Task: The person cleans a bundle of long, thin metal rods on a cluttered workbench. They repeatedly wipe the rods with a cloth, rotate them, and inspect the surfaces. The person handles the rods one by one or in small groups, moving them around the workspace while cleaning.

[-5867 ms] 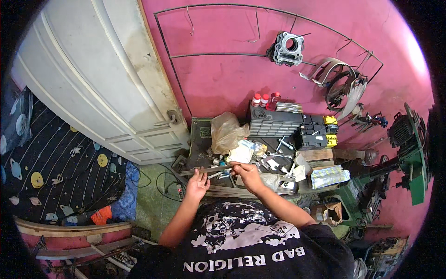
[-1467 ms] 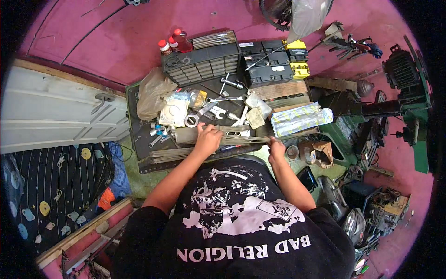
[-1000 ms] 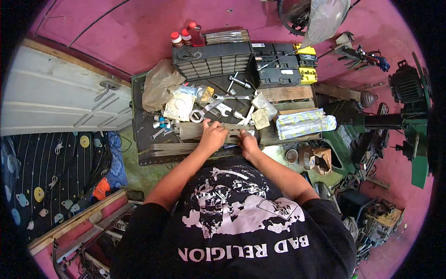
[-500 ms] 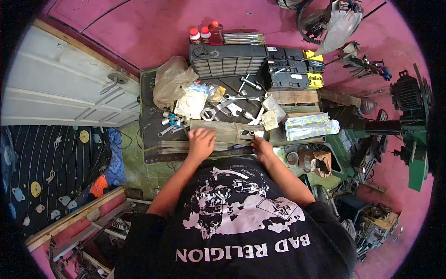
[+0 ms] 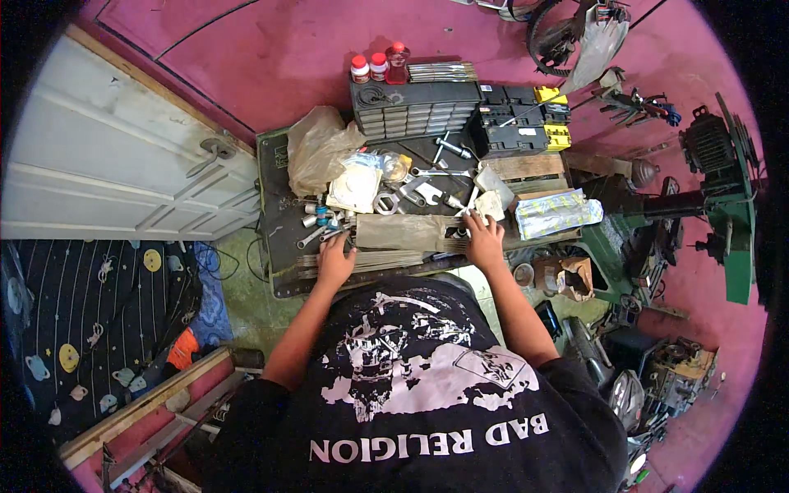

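From the head view, your left hand (image 5: 335,261) presses flat, fingers spread, on one end of the bundle of thin metal rods (image 5: 386,258) along the counter's (image 5: 279,222) near edge; your right hand (image 5: 483,240) grips the brown paper wrap (image 5: 407,232) at the other end, steadying it.
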`<action>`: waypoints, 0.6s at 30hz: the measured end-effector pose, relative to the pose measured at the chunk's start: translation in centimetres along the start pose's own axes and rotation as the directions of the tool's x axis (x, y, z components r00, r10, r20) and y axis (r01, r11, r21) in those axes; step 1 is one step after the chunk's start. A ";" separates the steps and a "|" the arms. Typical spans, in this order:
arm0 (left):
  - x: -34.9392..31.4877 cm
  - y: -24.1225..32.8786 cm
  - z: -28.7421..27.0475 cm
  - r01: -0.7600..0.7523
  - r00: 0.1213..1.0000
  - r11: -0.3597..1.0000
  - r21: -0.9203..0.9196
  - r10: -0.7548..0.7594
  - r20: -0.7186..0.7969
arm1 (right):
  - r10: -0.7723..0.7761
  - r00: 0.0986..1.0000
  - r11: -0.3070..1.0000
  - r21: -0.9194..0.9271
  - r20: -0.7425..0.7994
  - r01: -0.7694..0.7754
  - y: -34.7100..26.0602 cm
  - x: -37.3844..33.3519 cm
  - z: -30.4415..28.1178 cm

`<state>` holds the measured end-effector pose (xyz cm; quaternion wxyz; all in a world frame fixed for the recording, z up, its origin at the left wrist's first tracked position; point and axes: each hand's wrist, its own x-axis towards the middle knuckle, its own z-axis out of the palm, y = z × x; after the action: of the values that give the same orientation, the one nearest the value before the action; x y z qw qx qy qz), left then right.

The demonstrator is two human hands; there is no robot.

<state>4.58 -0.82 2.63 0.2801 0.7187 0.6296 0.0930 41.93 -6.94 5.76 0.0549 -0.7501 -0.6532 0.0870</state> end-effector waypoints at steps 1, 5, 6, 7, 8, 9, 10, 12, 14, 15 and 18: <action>-0.1 -0.3 -0.2 -0.045 0.999 0.999 -0.016 0.045 -0.007 | 0.026 0.999 0.999 -0.033 0.045 -0.025 -0.2 0.0 0.5; -1.5 -1.6 -2.4 -0.030 1.000 0.994 0.110 0.030 0.002 | 0.075 0.997 0.989 -0.130 0.003 -0.073 -1.7 -0.6 0.9; -2.0 -2.5 -2.7 -0.067 0.998 0.989 0.132 0.067 0.000 | 0.065 0.997 0.985 -0.159 -0.052 -0.072 -2.2 -1.1 1.0; -2.5 -3.5 -3.1 -0.103 0.995 0.983 0.154 0.104 -0.001 | 0.053 0.993 0.979 -0.188 -0.107 -0.072 -2.6 -1.6 1.2; -3.0 -4.1 -3.4 -0.138 0.990 0.975 0.177 0.141 -0.003 | 0.009 0.992 0.988 -0.149 -0.128 -0.028 -3.4 -2.1 1.2; -3.5 -4.5 -3.5 -0.142 0.990 0.967 0.214 0.144 0.006 | -0.034 0.988 0.994 -0.110 -0.150 0.018 -4.3 -2.5 1.3; -3.9 -4.9 -3.5 -0.156 0.987 0.964 0.216 0.160 -0.002 | -0.077 0.982 0.995 -0.072 -0.174 0.065 -5.3 -2.8 1.5; -4.3 -5.7 -3.7 -0.194 0.979 0.955 0.226 0.202 -0.013 | -0.220 0.975 0.971 0.090 -0.031 0.222 -8.3 -3.0 0.7; -4.0 -6.2 -3.7 -0.231 0.970 0.947 0.222 0.243 -0.028 | -0.401 0.910 0.895 0.255 0.101 0.366 -10.0 -2.5 3.8; -3.9 -6.5 -3.7 -0.244 0.965 0.944 0.220 0.259 -0.041 | -0.452 0.887 0.869 0.271 0.095 0.414 -11.2 -2.2 4.6; -3.2 -7.0 -3.8 -0.296 0.952 0.924 0.244 0.307 -0.008 | -0.486 0.872 0.867 0.155 0.050 0.474 -13.9 -1.0 7.4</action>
<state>-3.88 -2.40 2.84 0.1590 0.8330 0.5246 0.0750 26.78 -6.24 1.29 0.0978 -0.5537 -0.8135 0.1482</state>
